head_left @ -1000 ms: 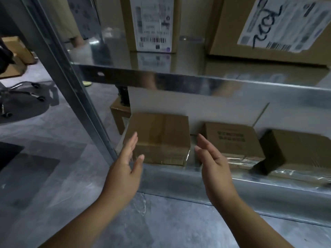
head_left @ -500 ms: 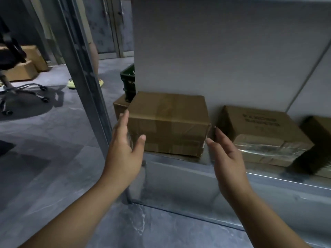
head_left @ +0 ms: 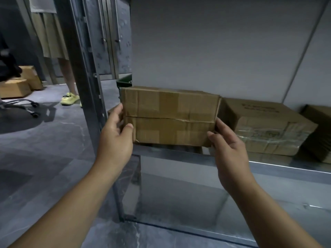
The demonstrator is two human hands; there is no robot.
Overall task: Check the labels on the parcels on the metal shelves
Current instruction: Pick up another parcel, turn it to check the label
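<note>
A taped brown cardboard parcel (head_left: 170, 117) sits at the left end of the low metal shelf (head_left: 259, 169), tipped so a taped face turns toward me. My left hand (head_left: 116, 138) grips its left end, thumb on the front. Its right end is held by my right hand (head_left: 227, 151), fingers curled behind the corner. No label shows on the faces I see. A second parcel (head_left: 265, 127) with dark print on top and clear tape lies to the right, and a third parcel (head_left: 318, 133) is cut off at the right edge.
The shelf's metal upright (head_left: 84, 83) stands just left of the held parcel. Behind it another person's legs and a yellow shoe (head_left: 69, 98), an office chair base (head_left: 26, 106) and cardboard boxes (head_left: 16, 85) are on the grey floor. A white panel (head_left: 215, 51) backs the shelf.
Both hands have closed in from beside the parcel onto its two ends and tipped its front up. The view has dropped lower and closer, so the upper shelf is out of sight.
</note>
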